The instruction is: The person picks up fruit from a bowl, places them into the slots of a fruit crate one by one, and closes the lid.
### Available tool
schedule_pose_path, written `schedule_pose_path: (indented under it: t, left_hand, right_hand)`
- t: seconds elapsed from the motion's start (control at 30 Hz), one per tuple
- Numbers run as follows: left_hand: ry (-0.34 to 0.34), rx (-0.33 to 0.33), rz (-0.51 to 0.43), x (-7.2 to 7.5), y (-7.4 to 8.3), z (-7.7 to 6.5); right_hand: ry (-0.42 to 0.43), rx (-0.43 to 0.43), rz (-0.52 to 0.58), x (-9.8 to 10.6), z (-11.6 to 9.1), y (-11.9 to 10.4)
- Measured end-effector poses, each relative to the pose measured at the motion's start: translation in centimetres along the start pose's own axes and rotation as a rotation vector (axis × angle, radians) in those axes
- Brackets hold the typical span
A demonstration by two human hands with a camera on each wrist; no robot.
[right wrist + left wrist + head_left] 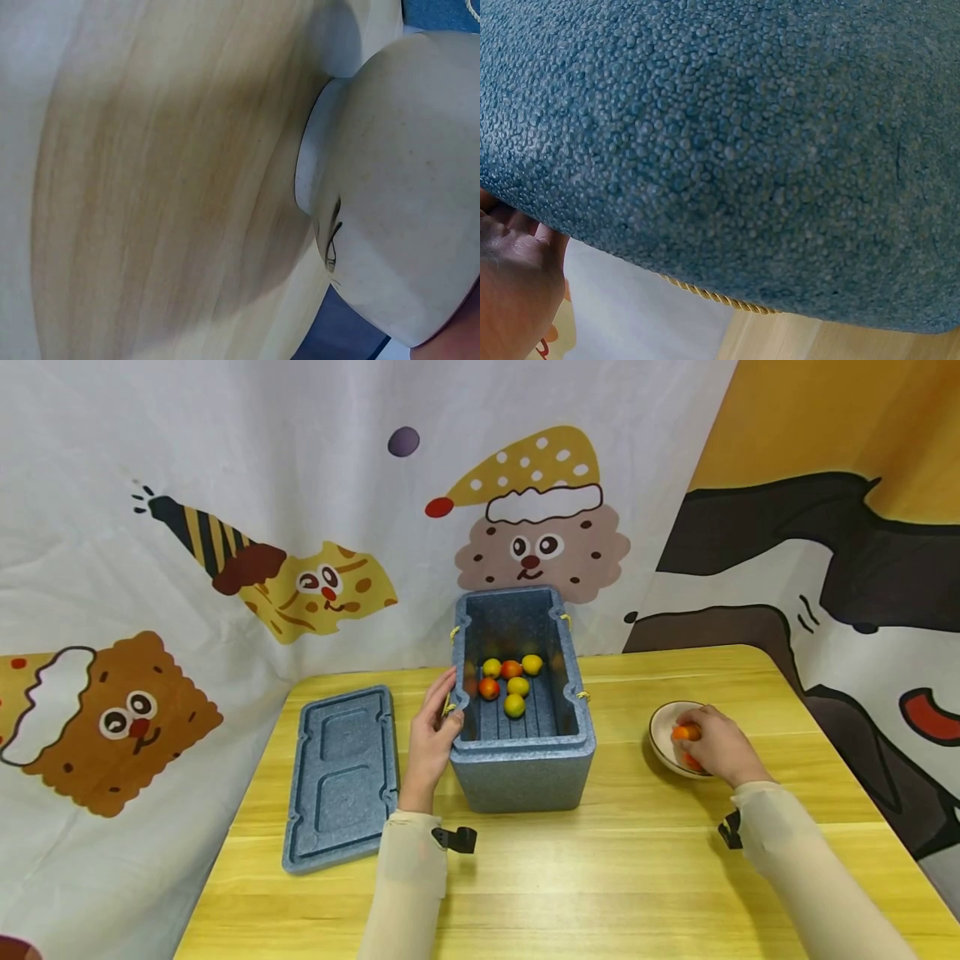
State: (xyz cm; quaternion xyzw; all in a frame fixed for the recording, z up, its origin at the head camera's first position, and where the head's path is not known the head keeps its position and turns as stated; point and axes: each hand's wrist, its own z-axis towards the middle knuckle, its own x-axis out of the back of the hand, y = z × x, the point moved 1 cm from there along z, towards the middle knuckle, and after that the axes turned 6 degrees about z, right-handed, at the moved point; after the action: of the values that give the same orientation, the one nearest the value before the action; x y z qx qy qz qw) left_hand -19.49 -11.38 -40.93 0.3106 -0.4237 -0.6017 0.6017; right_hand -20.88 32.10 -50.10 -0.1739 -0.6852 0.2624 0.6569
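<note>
A deep blue-grey foam box [517,781] stands uncovered, with several small yellow and red-orange fruits [514,706] on its ridged floor. My left hand [431,739] rests against its left wall, fingers extended along the outside and thumb at the rim. In the left wrist view, the box's pebbled wall [720,150] fills most of the picture, the hand at lower left. Over on the right, my right hand [720,747] reaches into a cream bowl [662,727] and pinches a small orange fruit [684,732]. Another red-orange fruit [692,763] lies beneath it, partly hidden by the fingers.
The box's matching lid [345,777] lies flat on the wooden table [585,885], left of my left forearm. Yellow cords [582,696] show at the box's sides. A cartoon-printed cloth [337,460] hangs behind the table.
</note>
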Motion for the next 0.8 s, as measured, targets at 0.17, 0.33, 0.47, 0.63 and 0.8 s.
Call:
schedule_pose_path:
  t: [0.17, 0.33, 0.47, 0.63, 0.8]
  left_hand:
    - [-0.003, 0.008, 0.005, 0.1, 0.0, 0.0]
    - [0.001, 0.013, 0.008, 0.0, 0.0, 0.0]
    - [0.011, 0.01, 0.003, 0.0, 0.1, 0.0]
    - [0.005, -0.002, -0.005, -0.1, 0.1, -0.1]
    - [0.02, -0.004, -0.026, -0.1, -1.0, 0.0]
  right_hand:
    - [0.002, -0.001, -0.001, -0.1, 0.0, 0.0]
    - [0.003, 0.002, -0.008, -0.1, 0.0, 0.1]
    - [0.003, 0.002, -0.006, -0.1, 0.1, 0.1]
    - [0.0, -0.012, -0.001, 0.0, -0.2, 0.1]
    - [0.003, -0.011, 0.001, 0.0, -0.3, -0.2]
